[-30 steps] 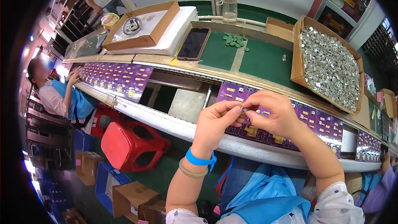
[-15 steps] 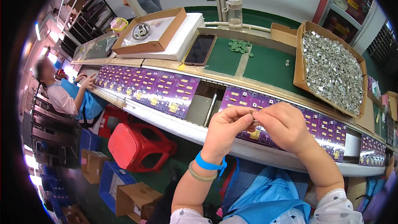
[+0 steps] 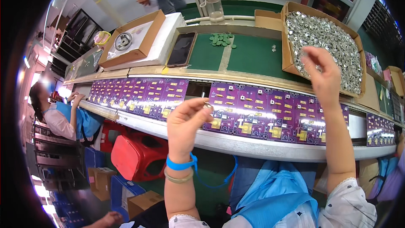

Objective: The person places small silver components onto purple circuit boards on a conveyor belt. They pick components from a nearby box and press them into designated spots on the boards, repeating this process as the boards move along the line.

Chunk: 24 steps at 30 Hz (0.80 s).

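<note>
Hands have parted: left hand (image 3: 185,120) pinches a metal part (image 3: 207,105) over the boards (image 3: 253,112), right hand (image 3: 322,74) has lifted, fingers loosely curled and empty, toward the box (image 3: 295,65) at two o'clock for another.

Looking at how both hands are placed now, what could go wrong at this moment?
1. The left hand pinches a small metal part only at its fingertips above the purple circuit boards; it might slip and fall onto them or off the line's edge.
2. The right hand is raised by the open cardboard box of metal parts; a careless reach could knock pieces over its rim onto the green bench.
</note>
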Each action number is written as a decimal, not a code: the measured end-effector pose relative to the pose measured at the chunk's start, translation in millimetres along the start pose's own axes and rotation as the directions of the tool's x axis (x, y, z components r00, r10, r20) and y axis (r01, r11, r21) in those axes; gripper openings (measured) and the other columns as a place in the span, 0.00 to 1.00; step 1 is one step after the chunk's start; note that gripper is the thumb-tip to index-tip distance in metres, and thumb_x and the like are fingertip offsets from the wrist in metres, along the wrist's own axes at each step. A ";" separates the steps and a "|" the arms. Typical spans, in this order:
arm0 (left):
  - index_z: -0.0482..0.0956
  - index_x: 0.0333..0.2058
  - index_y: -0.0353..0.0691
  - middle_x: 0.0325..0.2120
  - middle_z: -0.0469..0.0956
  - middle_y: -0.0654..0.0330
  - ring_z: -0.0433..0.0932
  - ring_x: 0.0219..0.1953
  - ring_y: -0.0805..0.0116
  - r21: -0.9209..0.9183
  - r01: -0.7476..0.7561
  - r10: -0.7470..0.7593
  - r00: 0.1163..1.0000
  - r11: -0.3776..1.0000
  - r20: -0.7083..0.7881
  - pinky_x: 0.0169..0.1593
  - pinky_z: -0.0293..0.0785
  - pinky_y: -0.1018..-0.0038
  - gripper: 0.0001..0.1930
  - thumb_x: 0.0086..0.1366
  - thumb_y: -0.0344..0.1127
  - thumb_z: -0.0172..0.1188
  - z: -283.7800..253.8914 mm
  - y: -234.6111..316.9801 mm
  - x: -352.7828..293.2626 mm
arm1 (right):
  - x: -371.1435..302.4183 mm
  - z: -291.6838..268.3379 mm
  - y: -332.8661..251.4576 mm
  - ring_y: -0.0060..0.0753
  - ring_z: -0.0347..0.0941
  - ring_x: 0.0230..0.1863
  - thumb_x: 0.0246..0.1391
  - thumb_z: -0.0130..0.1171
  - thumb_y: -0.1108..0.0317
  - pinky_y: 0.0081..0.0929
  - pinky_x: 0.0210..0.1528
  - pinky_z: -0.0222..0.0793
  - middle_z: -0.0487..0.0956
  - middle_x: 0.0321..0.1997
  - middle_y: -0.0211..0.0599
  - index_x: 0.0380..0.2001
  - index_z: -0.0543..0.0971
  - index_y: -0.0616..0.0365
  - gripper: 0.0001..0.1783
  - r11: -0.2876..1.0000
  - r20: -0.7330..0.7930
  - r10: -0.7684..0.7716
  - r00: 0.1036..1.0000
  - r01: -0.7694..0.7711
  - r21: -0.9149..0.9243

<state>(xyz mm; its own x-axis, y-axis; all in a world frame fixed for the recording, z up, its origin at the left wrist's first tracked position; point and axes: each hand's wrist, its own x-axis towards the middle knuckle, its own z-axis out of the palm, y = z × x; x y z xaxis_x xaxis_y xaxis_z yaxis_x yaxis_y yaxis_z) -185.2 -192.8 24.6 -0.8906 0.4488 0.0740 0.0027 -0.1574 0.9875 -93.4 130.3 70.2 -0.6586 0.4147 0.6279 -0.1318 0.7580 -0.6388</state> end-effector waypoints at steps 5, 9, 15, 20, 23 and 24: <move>0.82 0.45 0.30 0.36 0.84 0.57 0.83 0.32 0.72 0.141 0.108 -0.103 0.994 0.984 -0.043 0.41 0.81 0.77 0.10 0.64 0.24 0.64 -11.4 -2.5 33.9 | 0.3 -23.5 81.2 0.25 0.77 0.36 0.57 0.66 0.70 0.23 0.43 0.73 0.82 0.38 0.35 0.45 0.83 0.58 0.13 0.969 -0.056 0.109 0.992 -0.119 -0.214; 0.81 0.44 0.29 0.34 0.84 0.57 0.83 0.35 0.72 0.264 0.147 -0.167 0.985 0.953 0.052 0.41 0.81 0.77 0.11 0.64 0.26 0.65 -15.6 -11.7 53.4 | -17.6 -15.4 100.9 0.24 0.76 0.36 0.58 0.65 0.70 0.23 0.42 0.72 0.82 0.39 0.34 0.45 0.83 0.60 0.13 0.963 -0.057 0.212 0.976 -0.219 -0.158; 0.85 0.43 0.34 0.32 0.84 0.56 0.82 0.32 0.68 0.687 -0.263 0.132 0.962 0.677 0.239 0.39 0.79 0.75 0.12 0.60 0.25 0.67 -21.0 -22.6 73.1 | -17.2 -13.8 100.6 0.23 0.76 0.36 0.58 0.65 0.71 0.23 0.42 0.71 0.81 0.38 0.33 0.45 0.83 0.60 0.12 0.972 -0.040 0.170 0.985 -0.175 -0.158; 0.85 0.41 0.35 0.31 0.82 0.53 0.82 0.32 0.59 0.753 -0.453 0.191 0.890 0.478 0.414 0.39 0.78 0.69 0.12 0.56 0.26 0.69 -18.4 -29.6 81.0 | -17.8 -16.6 101.1 0.25 0.77 0.37 0.58 0.65 0.71 0.24 0.43 0.73 0.82 0.38 0.35 0.45 0.83 0.60 0.12 0.970 -0.021 0.156 0.988 -0.157 -0.186; 0.85 0.37 0.35 0.30 0.81 0.54 0.82 0.33 0.57 0.792 -0.424 0.156 0.904 0.440 0.398 0.38 0.78 0.68 0.10 0.55 0.27 0.70 -11.5 -26.3 79.9 | -18.8 -16.1 100.4 0.25 0.77 0.37 0.58 0.65 0.72 0.24 0.43 0.73 0.82 0.38 0.35 0.45 0.83 0.60 0.12 0.974 -0.024 0.164 0.986 -0.166 -0.155; 0.85 0.36 0.35 0.30 0.81 0.54 0.82 0.33 0.57 0.797 -0.451 0.165 0.892 0.401 0.422 0.38 0.78 0.67 0.09 0.55 0.27 0.70 -12.1 -25.6 80.0 | -18.8 -15.8 99.5 0.25 0.77 0.37 0.58 0.65 0.72 0.24 0.43 0.73 0.82 0.38 0.35 0.45 0.83 0.60 0.12 0.974 -0.021 0.165 0.986 -0.167 -0.155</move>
<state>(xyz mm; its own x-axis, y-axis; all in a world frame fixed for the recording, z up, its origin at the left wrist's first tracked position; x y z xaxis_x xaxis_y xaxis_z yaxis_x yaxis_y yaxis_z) -261.9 -163.5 3.6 -0.6017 0.7451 0.2876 0.7656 0.4354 0.4736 -82.5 205.9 1.9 -0.6552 0.5451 0.5230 0.0967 0.7472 -0.6576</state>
